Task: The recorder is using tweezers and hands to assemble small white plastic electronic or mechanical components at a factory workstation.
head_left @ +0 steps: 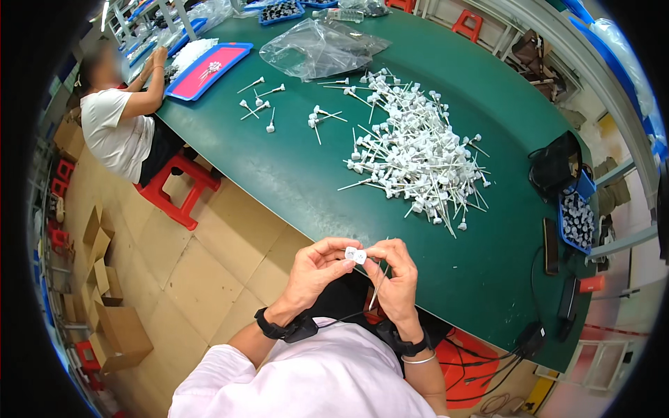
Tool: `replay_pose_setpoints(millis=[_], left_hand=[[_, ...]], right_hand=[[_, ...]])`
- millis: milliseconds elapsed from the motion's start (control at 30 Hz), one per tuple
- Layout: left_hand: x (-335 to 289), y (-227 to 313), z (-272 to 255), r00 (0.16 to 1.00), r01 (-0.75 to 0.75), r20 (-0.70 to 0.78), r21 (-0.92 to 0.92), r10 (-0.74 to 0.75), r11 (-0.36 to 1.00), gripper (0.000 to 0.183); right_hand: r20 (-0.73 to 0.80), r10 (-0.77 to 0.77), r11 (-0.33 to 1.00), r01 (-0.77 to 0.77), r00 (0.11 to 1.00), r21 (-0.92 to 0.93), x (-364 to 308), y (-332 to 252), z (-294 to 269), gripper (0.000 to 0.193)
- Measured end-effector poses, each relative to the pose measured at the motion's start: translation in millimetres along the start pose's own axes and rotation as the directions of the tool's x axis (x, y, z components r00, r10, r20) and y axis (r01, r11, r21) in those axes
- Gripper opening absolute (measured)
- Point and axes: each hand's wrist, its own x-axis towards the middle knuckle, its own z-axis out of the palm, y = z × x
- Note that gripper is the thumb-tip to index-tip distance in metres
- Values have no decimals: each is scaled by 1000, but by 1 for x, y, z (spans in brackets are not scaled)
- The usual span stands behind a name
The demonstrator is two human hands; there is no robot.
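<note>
My left hand (313,272) and my right hand (395,275) meet just off the table's near edge. Between their fingertips is a small white plastic piece (355,255), its pale face turned up. The left thumb and fingers pinch one side of it; the right fingers close on the other. A thin pale stem (375,289) hangs by the right palm; whether it joins the piece is hidden. Beyond my hands spreads a big pile of similar white-headed pieces with thin stems (418,146). Several more lie loose (317,118) to its left.
On the green table (279,188) are a clear plastic bag (313,49), a pink-lined blue tray (209,70), a black bag (554,164) and a blue bin of dark parts (577,219). Cables (481,366) hang at right. A co-worker (122,115) sits on a red stool (182,188).
</note>
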Motion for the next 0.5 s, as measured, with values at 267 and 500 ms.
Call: replay_pose_setpoints(millis=[267,500], left_hand=[[-1,1,2,994,-105,11,46,105,993,34],[-3,6,0,982,-188,50,189,182,964,31]], right_hand=[[-16,27,985,-24,1000,168,-4,7,13,23],[8,-3,987,1,1000,159,-3,10,16,24]])
